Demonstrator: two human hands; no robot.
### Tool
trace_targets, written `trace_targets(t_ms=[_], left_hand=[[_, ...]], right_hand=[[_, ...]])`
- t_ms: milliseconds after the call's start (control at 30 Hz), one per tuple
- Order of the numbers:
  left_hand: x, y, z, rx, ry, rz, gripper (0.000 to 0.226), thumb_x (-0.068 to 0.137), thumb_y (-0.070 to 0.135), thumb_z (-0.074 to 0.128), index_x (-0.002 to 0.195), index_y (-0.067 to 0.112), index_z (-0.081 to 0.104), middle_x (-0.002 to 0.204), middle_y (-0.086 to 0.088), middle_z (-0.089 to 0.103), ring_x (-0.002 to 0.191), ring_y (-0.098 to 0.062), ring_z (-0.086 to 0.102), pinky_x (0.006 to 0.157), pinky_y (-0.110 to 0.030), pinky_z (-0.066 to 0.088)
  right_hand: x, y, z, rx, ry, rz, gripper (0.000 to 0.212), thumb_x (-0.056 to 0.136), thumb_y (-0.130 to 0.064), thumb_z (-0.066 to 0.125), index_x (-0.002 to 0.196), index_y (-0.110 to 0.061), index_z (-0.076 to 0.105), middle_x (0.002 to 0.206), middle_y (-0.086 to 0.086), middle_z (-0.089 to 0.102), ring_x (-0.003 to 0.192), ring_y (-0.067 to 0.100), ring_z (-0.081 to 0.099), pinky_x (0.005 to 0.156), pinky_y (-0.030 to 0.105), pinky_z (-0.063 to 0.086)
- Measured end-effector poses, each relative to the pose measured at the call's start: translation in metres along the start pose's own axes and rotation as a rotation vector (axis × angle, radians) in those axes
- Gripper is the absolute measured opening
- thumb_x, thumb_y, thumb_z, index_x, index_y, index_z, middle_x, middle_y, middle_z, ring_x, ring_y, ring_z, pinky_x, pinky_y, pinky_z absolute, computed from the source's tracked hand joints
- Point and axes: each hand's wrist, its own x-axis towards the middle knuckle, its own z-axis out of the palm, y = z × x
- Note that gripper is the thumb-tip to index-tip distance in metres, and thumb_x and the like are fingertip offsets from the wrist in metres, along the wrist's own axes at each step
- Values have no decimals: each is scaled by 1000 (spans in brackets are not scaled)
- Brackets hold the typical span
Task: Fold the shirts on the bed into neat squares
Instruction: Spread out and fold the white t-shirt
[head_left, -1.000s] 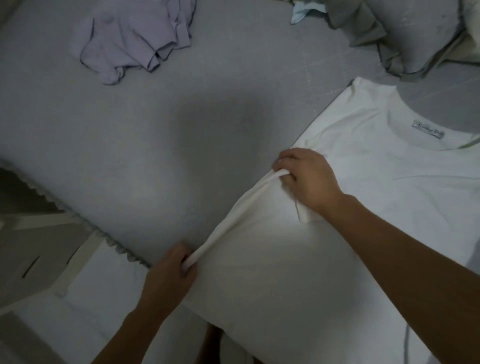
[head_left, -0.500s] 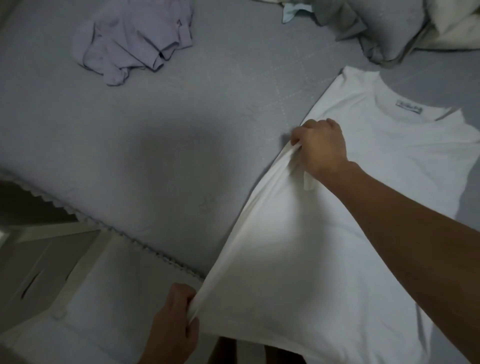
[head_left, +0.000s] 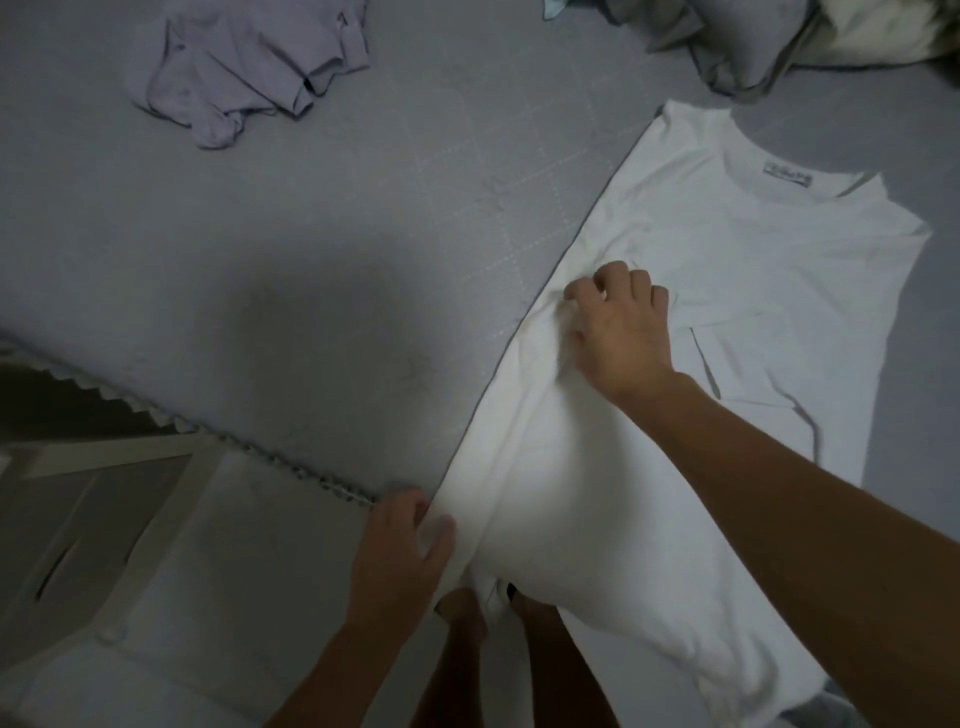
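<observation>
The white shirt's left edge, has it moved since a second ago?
Yes. The white shirt edge that was lifted now lies folded over, farther from the lavender shirt, under the right hand.

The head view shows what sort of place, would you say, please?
Most likely a bedroom: a white shirt lies spread on a bed with a grey sheet, a crumpled lilac garment beside it, and bunched bedding at the far edge.

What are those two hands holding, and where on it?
Both hold the white shirt along its folded side edge: the right hand grips it mid-body, and the left hand holds it near the hem.
</observation>
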Motion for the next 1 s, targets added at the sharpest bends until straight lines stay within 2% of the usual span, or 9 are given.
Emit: trace_targets(t_ms=[100,233,333,433,533,667,800,900,1000], left_hand=[[6,25,14,49,-1,100,38,74,22,79,104,14,58,107,-2,50,96,-18,49,81,-28,44],[13,34,20,182,-79,47,29,72,22,80,90,18,59,103,-4,47,94,-25,51,79,-38,49],[13,26,20,251,-118,83,24,75,26,80,85,17,60,102,-6,47,94,-25,49,77,-38,49],[20,13,14,345,-211,69,22,81,36,73,86,22,57,104,-3,48,91,-22,50,77,-36,48],[29,8,10,433,-306,44,26,81,38,72,84,25,49,102,-2,49,88,-22,51,73,-32,43],[28,22,11,492,-307,14,27,77,30,76,79,23,49,90,-1,49,78,-26,54,67,-33,41],[12,31,22,527,-249,136,32,75,18,80,100,9,62,96,-18,59,83,-42,58,71,-48,50],[4,34,34,409,-158,88,26,85,18,71,109,9,63,107,-20,59,96,-40,54,78,-43,46],[0,35,42,383,-118,-46,24,92,27,60,113,15,61,116,-16,55,104,-36,53,82,-41,44]], right_hand=[[-19,-6,7,129,-137,32,35,92,-21,50,127,-17,52,119,11,54,104,34,55,87,41,33],[-52,-25,17,318,-214,-46,42,94,-27,49,135,-19,49,118,10,56,96,35,60,83,40,42],[-80,-33,35,251,-257,-130,52,98,-34,43,148,-24,38,121,11,53,97,33,57,82,38,41],[-113,-29,49,156,-284,-29,61,100,-38,37,156,-21,20,130,11,48,106,31,52,92,41,37],[-143,-23,52,193,-270,61,62,97,-37,41,153,-17,26,136,13,44,112,32,47,100,44,35],[-196,-4,52,304,-280,169,55,96,-35,41,148,-20,36,148,9,37,125,30,40,107,40,30],[-255,37,52,365,-282,388,49,95,-31,42,144,-23,39,151,5,34,131,26,36,109,37,28],[-298,69,56,420,-276,496,44,94,-25,46,139,-22,47,147,4,38,128,25,39,106,34,30],[-338,98,63,537,-143,715,32,92,-18,54,123,-17,62,129,6,54,111,25,53,97,36,40]])
